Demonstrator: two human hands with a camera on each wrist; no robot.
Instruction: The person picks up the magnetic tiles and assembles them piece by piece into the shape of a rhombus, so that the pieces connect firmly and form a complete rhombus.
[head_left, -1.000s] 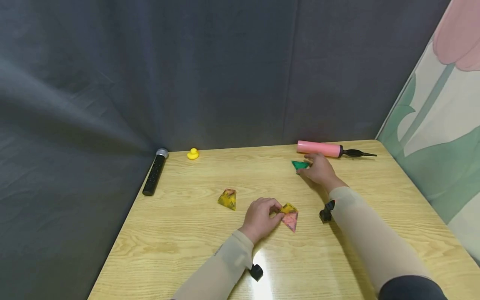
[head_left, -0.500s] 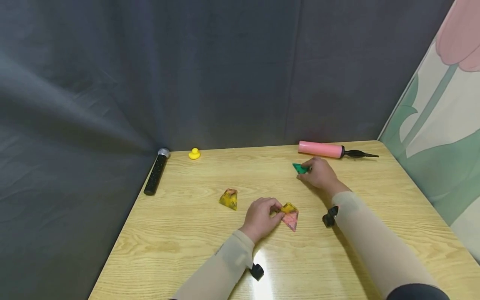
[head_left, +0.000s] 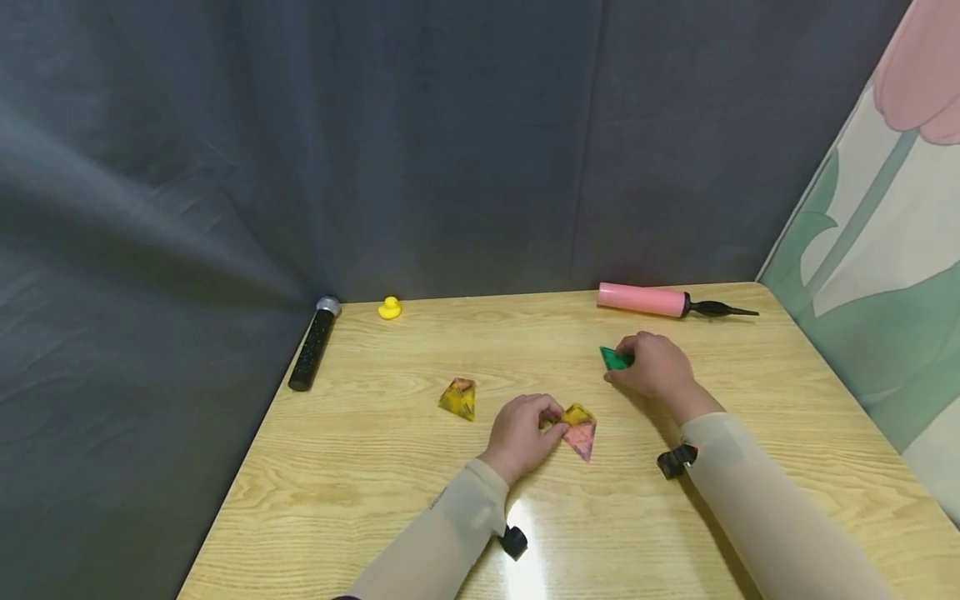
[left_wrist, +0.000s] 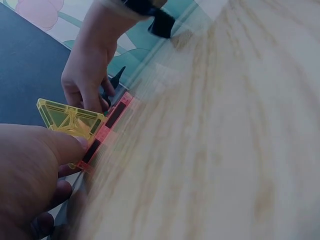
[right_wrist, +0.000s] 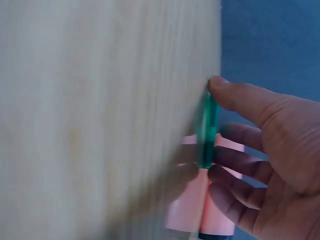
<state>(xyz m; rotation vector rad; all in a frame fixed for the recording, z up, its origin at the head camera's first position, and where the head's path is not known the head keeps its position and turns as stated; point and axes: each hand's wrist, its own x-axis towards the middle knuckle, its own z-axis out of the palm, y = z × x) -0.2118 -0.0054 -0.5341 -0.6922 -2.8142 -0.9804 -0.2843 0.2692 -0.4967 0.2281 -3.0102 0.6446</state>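
My left hand (head_left: 523,437) pinches a translucent yellow triangular magnetic tile (head_left: 577,415) between thumb and fingers. A pink triangular magnetic tile (head_left: 581,442) adjoins its near edge. In the left wrist view the yellow tile (left_wrist: 72,117) rises at an angle from the pink tile (left_wrist: 107,131), which lies along the wood. Farther back, my right hand (head_left: 654,367) holds a green triangular tile (head_left: 613,358) by its edges. Seen from the right wrist, the green tile (right_wrist: 206,132) is edge-on at the tabletop, with the thumb at one end and fingertips at the other.
Left of my hands lies a yellow tile piece (head_left: 457,400) with an orange-red part. Along the back edge are a black microphone (head_left: 311,348), a yellow rubber duck (head_left: 390,308) and a pink hand pump (head_left: 642,300). A dark curtain (head_left: 450,150) hangs behind the table.
The right hand has drawn the green tile toward me and slightly right, away from the pink pump. My left hand and its tiles have stayed in place.
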